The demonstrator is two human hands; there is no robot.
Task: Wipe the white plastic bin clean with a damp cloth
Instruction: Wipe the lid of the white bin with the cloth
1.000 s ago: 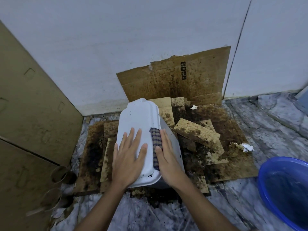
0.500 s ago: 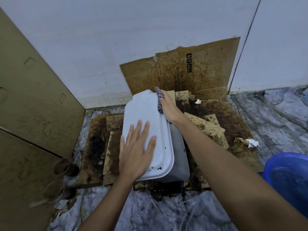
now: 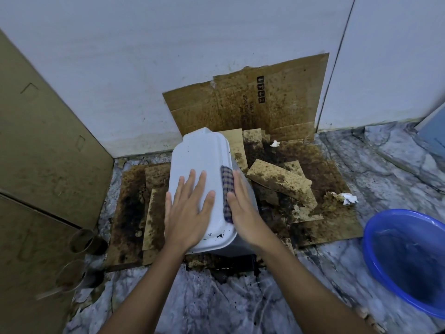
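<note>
Right hand (image 3: pixel 243 213), fingers straight, has drawn the checked damp cloth (image 3: pixel 227 189) nearer along the right rim of the white plastic bin (image 3: pixel 199 153), frame centre. Left hand (image 3: pixel 187 213), flat, braces it: likely light, stiff, slippery.

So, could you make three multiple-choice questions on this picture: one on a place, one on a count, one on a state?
1. Where is the blue basin relative to the white bin? A. on top of it B. on the floor to its right C. behind it
2. How many white paper scraps lie on the stained cardboard? A. two B. four C. none
3. How does the left hand lie? A. curled into a fist B. lifted off the bin C. flat on the bin, fingers spread
Answers: 1 B, it stands on the floor at the right edge; 2 A, one near the wall, one further right; 3 C, palm down on the bin while the right hand presses the checked cloth to its edge.
</note>
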